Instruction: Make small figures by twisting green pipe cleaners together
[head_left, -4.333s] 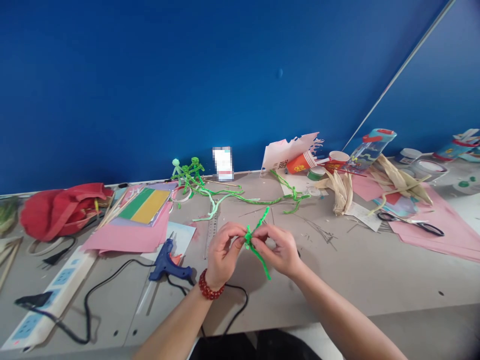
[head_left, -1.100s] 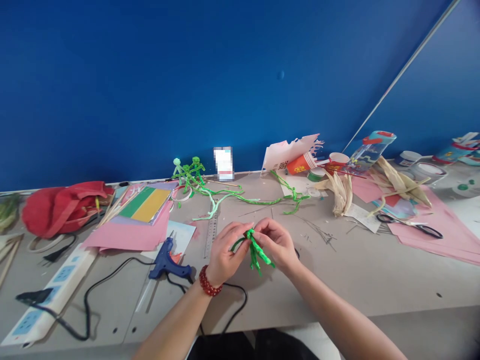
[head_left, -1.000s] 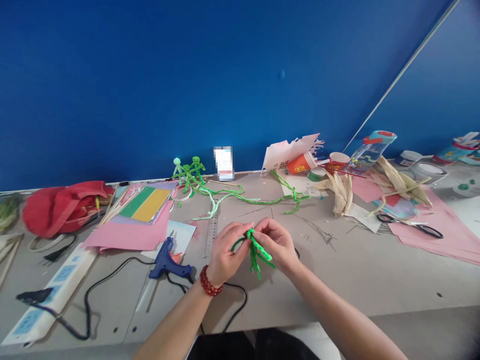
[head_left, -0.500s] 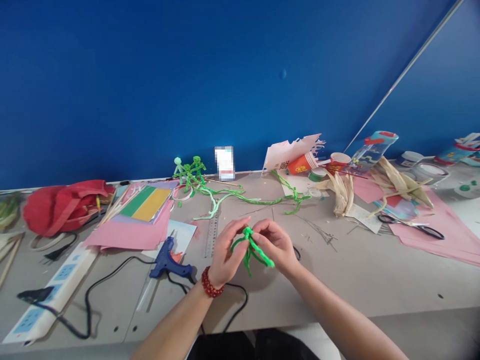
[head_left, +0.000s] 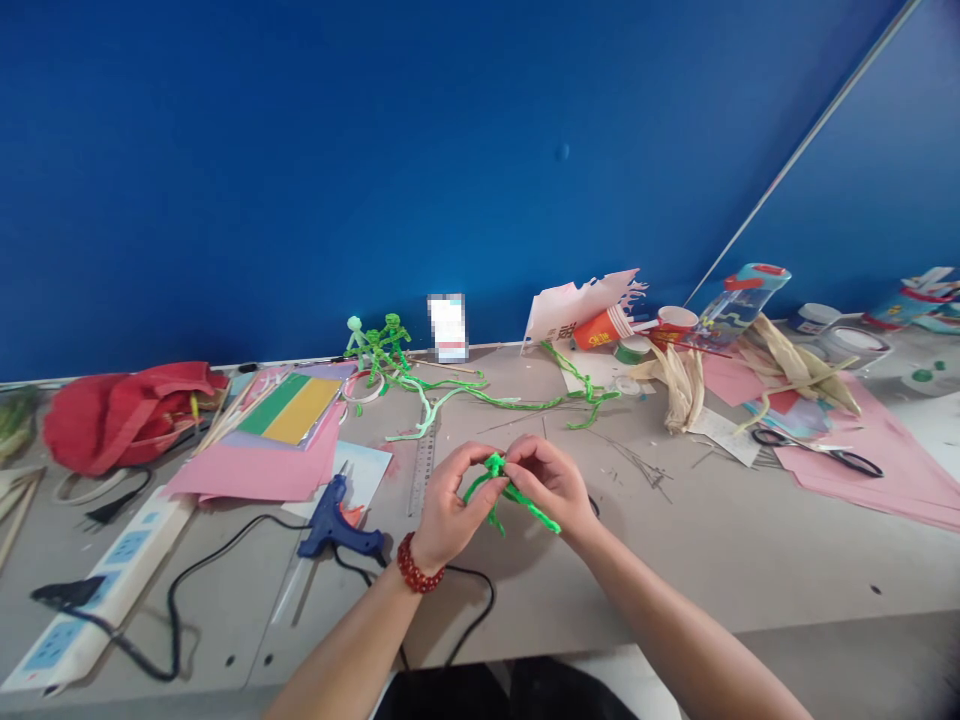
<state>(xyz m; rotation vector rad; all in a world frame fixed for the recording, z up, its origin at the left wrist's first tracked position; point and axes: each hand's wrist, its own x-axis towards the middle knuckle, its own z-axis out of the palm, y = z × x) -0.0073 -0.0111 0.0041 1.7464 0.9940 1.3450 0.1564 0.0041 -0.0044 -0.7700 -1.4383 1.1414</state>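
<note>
Above the front middle of the table, a bright green figure of twisted, fuzzy strands (head_left: 538, 511) is pinched between my two hands. My left hand (head_left: 455, 500) grips its left side near the knotted top, thumb and fingers pressed together. From the right, my right hand (head_left: 553, 485) pinches the same piece just below the knot. Loose strands hang down and to the right under my fingers; part of the piece is hidden by them. Similar small green figures (head_left: 384, 340) stand at the back by the wall, with long green strands (head_left: 517, 402) lying in front.
A blue glue gun (head_left: 334, 522) with its black cord lies left of my hands, near a white power strip (head_left: 112, 580). A clear ruler (head_left: 421, 470) is just beyond. Scissors (head_left: 817, 452), pink paper (head_left: 900, 465), dried husks (head_left: 682, 385) and paper cups (head_left: 604, 327) lie to the right.
The hanging strands have shifted: one now stretches further out to the right, and the lower ones show less. Both hands stay in nearly the same place, still pinching the green figure.
</note>
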